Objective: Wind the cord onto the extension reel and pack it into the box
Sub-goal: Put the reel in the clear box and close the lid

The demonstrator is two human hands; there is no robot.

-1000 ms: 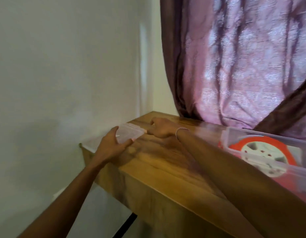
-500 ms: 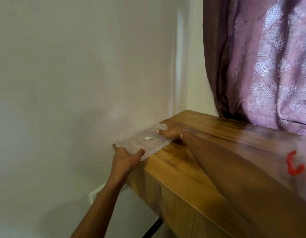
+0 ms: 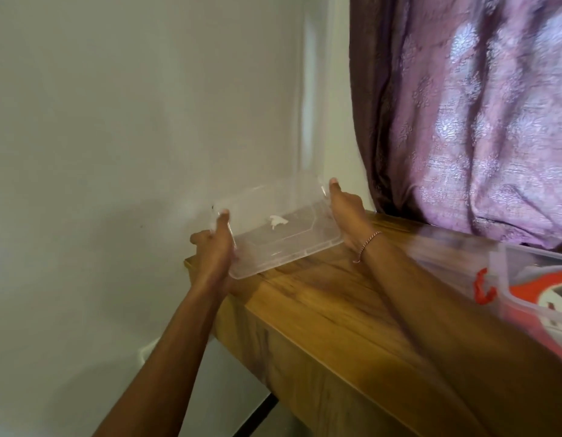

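A clear plastic lid [image 3: 273,228] is held up at the left end of the wooden table [image 3: 330,310], tilted with its far edge raised toward the wall. My left hand [image 3: 215,247] grips its near-left end. My right hand [image 3: 345,212], with a bracelet on the wrist, grips its far-right end. At the right edge stands the clear plastic box [image 3: 506,272] with a red latch [image 3: 482,287]. The orange and white extension reel [image 3: 547,291] lies inside the box, only partly in view.
A grey wall runs along the left, close behind the lid. A purple patterned curtain [image 3: 478,115] hangs behind the table. A white socket plate [image 3: 145,351] is on the wall below the table edge, and a dark table leg [image 3: 257,414] shows underneath.
Both hands have lifted the lid off the table's left end and tilted it up. The view has swung, so the box with the reel shows again at the right.
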